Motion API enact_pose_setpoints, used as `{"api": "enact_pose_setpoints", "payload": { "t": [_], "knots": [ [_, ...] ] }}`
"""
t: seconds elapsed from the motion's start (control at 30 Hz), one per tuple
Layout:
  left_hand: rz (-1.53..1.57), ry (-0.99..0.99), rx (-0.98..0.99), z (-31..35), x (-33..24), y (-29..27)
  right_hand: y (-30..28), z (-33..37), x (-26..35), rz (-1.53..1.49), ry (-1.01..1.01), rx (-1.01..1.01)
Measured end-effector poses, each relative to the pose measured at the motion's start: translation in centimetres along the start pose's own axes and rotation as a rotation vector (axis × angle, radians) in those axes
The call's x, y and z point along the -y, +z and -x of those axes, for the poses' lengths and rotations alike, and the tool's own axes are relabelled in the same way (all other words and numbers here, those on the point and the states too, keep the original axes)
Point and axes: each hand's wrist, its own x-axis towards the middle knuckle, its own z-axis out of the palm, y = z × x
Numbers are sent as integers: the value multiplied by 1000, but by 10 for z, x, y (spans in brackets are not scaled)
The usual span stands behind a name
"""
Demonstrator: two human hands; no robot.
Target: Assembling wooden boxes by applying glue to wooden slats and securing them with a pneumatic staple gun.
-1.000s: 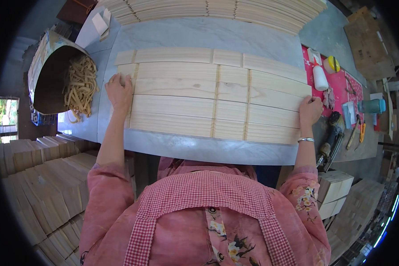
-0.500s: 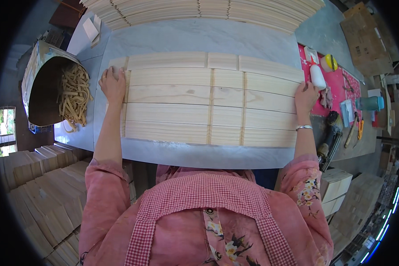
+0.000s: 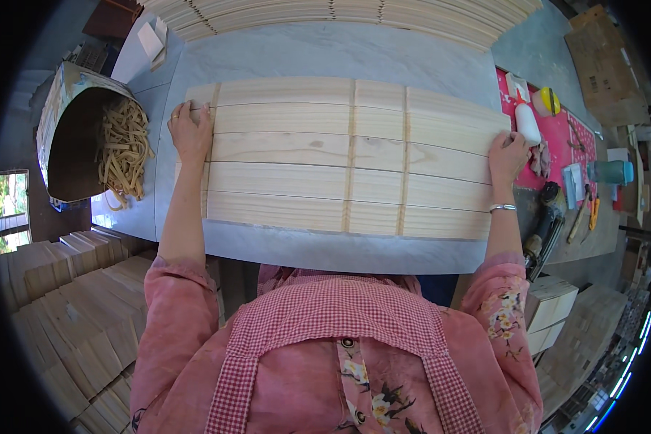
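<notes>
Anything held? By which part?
Left hand and right hand are at opposite short ends of the grooved wooden slats; whether they grip or merely press can't be told.

Rectangular, dark-barred glass window [image 3: 10, 206]: glaring, nine o'clock (partly washed out)
Thin bluish-white tube lights [image 3: 639, 340]: bright, four o'clock
Smooth grey marbled tabletop [image 3: 282, 55]: softly lit, sharp
Picture's rim: black, edges bent

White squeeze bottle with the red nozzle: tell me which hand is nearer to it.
Right. The right hand is at the right end of the grooved wooden slats, close to the white squeeze bottle, on its left; the left hand is at their opposite end.
</notes>
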Motion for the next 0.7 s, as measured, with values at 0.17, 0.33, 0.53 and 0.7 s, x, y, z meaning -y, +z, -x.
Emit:
{"api": "enact_pose_setpoints", "payload": {
  "t": [0.17, 0.33, 0.53, 0.7],
  "knots": [
    [2, -10, 6, -1, -6, -4, -7, 0, 9, 88, -5, 4],
    [-8, 5, 12, -1, -10, -6, -4, -2, 5, 168, -47, -13],
    [-246, 127, -88, 20, -6, -11, -21, 3, 32, 302, -55, 16],
    [274, 711, 366, 122, -148, -84, -33, 18, 75, -254, -357, 90]
  ]
}}
